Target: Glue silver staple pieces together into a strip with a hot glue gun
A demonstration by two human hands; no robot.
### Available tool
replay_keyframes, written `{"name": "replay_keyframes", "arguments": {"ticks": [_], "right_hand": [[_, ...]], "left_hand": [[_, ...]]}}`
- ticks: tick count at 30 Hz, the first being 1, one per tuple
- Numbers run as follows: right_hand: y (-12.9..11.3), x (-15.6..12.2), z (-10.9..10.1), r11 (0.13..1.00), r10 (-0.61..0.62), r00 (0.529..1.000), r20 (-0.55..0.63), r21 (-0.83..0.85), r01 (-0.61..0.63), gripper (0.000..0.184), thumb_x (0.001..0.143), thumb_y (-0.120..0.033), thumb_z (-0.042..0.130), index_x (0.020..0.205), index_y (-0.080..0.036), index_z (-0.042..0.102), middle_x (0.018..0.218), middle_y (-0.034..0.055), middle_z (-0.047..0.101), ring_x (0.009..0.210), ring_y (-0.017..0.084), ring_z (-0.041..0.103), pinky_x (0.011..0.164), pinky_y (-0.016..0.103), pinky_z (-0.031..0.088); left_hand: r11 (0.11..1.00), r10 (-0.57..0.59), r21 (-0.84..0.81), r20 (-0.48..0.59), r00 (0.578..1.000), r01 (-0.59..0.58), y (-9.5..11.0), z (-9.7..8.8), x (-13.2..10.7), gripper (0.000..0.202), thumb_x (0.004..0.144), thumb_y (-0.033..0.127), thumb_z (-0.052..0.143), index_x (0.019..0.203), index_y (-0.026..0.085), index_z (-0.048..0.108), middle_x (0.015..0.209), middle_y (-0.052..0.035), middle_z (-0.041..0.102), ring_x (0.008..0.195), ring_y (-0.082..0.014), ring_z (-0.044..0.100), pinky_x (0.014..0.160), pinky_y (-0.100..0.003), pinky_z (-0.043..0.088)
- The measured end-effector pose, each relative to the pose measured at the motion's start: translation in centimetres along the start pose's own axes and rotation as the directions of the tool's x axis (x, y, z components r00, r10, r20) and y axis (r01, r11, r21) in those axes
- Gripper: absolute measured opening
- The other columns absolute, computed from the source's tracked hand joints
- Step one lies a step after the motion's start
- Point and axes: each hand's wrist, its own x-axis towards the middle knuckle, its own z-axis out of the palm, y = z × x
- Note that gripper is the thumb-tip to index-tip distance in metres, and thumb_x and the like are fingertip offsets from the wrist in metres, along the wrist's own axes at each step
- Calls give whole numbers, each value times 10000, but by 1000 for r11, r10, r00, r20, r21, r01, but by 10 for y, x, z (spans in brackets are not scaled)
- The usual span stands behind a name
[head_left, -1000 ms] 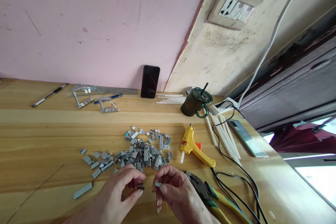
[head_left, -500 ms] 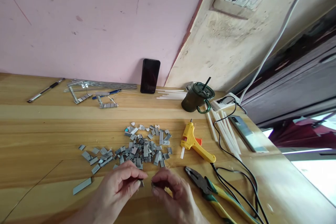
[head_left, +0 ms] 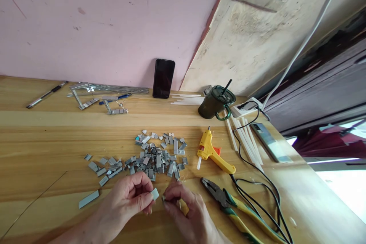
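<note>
Near the bottom centre, my left hand [head_left: 133,196] pinches a small silvery flat piece [head_left: 154,193] between thumb and fingertips, its pale face turned up. Just to the right, my right hand [head_left: 187,207] is closed in a pinch on a tiny dark bit [head_left: 164,198], too small to name. Something yellow [head_left: 183,207] shows through the gap of that hand, mostly hidden. Beyond both hands lies a loose heap of small grey metallic pieces [head_left: 158,160]. One longer grey strip [head_left: 89,199] rests apart, left of my left hand.
A yellow glue gun [head_left: 210,152] and combination pliers [head_left: 220,196] lie at the right, with black cables [head_left: 271,194]. Further back are a lidded mug [head_left: 214,103], white glue sticks [head_left: 247,141], a leaning phone [head_left: 164,79], a flat phone [head_left: 268,141], wire frames [head_left: 114,106] and a pen [head_left: 47,94].
My left hand has turned its silvery piece so more of its flat face shows. My right hand keeps its pinch and has shifted only slightly. The view has tilted a little.
</note>
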Motion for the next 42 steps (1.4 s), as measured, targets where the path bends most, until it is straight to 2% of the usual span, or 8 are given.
{"name": "replay_keyframes", "arguments": {"ticks": [8, 13, 17, 20, 26, 30, 37, 42], "right_hand": [[1, 1, -6, 930, -239, 969, 64, -271, 248, 316, 842, -54, 518, 1116, -176, 618, 1141, 139, 696, 982, 223, 692, 836, 313, 563], [-5, 3, -11, 929, -213, 975, 64, -295, 223, 155, 897, -107, 516, 903, -178, 653, 804, 59, 668, 705, 157, 656, 640, 238, 540], [-10, 1, -9, 903, -246, 950, 193, -310, 297, 165, 903, -106, 486, 870, -167, 635, 745, 48, 661, 650, 154, 613, 574, 232, 488], [-11, 2, -3, 853, -256, 933, 251, -395, 341, 181, 860, -79, 492, 913, -173, 637, 745, 36, 658, 629, 156, 599, 546, 237, 457], [-8, 10, 4, 668, -167, 937, 306, -665, 336, 267, 784, -129, 624, 1049, -163, 631, 710, 13, 643, 587, 178, 593, 501, 266, 399], [-11, 7, -3, 717, -156, 932, 327, -612, 335, 98, 834, -155, 600, 907, -200, 645, 730, 6, 639, 609, 164, 589, 526, 257, 413], [-12, 0, -23, 882, -103, 974, 201, -435, 183, 209, 949, -200, 470, 869, -203, 662, 721, 24, 631, 617, 146, 602, 564, 230, 446], [-8, -4, -22, 835, -98, 975, 200, -517, 190, 157, 910, -168, 505, 937, -201, 656, 727, 31, 653, 615, 167, 626, 552, 247, 446]], "left_hand": [[940, -73, 335, 20, 997, 62, 2, -2, 2, 231, 859, 420, 531, 799, 197, 543, 664, 60, 449, 636, -124, 397, 573, -229, 327], [800, -182, 588, 47, 982, 120, 20, -1, -7, 127, 843, 319, 487, 790, 222, 550, 744, 35, 599, 719, -159, 522, 638, -237, 382], [644, -397, 762, 251, 883, 73, 30, -2, -20, 130, 740, 243, 582, 825, 265, 677, 780, 38, 690, 695, -166, 583, 536, -220, 318], [563, -368, 826, 234, 900, 15, 27, -5, -21, 181, 704, 196, 590, 803, 280, 716, 777, 34, 701, 664, -162, 572, 502, -223, 278], [762, -113, 648, 155, 981, -15, 17, -27, -1, 87, 802, 223, 527, 788, 223, 613, 748, 44, 609, 711, -149, 530, 614, -216, 373], [852, 19, 522, 18, 1000, -26, 17, -37, 8, 199, 886, 383, 486, 832, 205, 557, 803, 12, 588, 764, -166, 522, 686, -254, 412], [931, 2, 365, -15, 1000, 4, 18, -25, 8, 203, 823, 402, 533, 764, 209, 525, 686, 17, 601, 652, -155, 552, 632, -267, 446], [917, -85, 392, 6, 996, 75, 16, -17, 3, 111, 804, 286, 541, 831, 191, 592, 713, 21, 626, 665, -145, 555, 631, -250, 437]]}}
